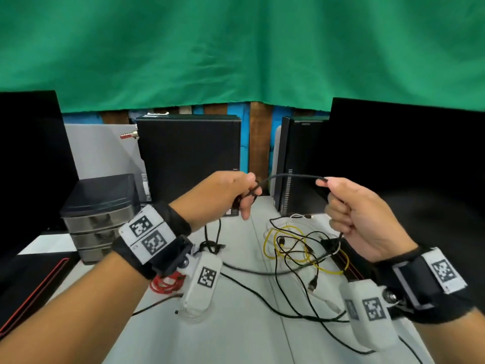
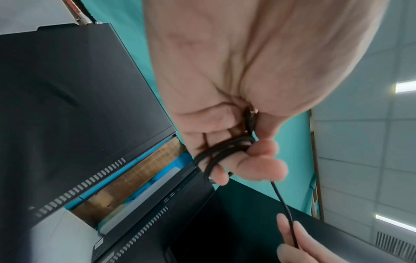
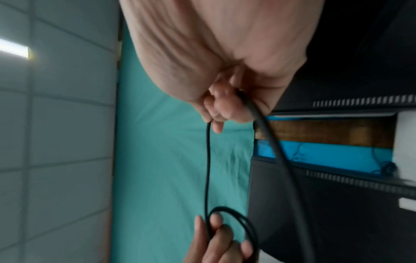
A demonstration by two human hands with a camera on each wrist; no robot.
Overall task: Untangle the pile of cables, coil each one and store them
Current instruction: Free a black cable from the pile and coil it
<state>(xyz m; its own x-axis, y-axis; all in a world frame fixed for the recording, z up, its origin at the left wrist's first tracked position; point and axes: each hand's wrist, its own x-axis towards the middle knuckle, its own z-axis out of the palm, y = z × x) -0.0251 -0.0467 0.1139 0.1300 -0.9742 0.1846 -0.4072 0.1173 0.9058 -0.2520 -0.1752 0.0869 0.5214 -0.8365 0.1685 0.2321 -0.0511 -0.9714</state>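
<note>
A black cable (image 1: 291, 176) runs in a shallow arc between both raised hands. My left hand (image 1: 236, 193) grips small loops of it, wound around the fingers (image 2: 225, 149). My right hand (image 1: 349, 206) pinches the same cable (image 3: 208, 160) between thumb and forefinger, and the rest drops from the fist to the table. Below lies a tangle of black, white and yellow cables (image 1: 301, 248). A red coiled cable (image 1: 168, 283) lies at the left, partly hidden by my left wrist.
A grey set of small drawers (image 1: 99, 219) stands at the left. Two black computer cases (image 1: 189, 158) (image 1: 296, 164) stand at the back, and dark monitors flank both sides. The white table (image 1: 236, 332) shows bare surface in front.
</note>
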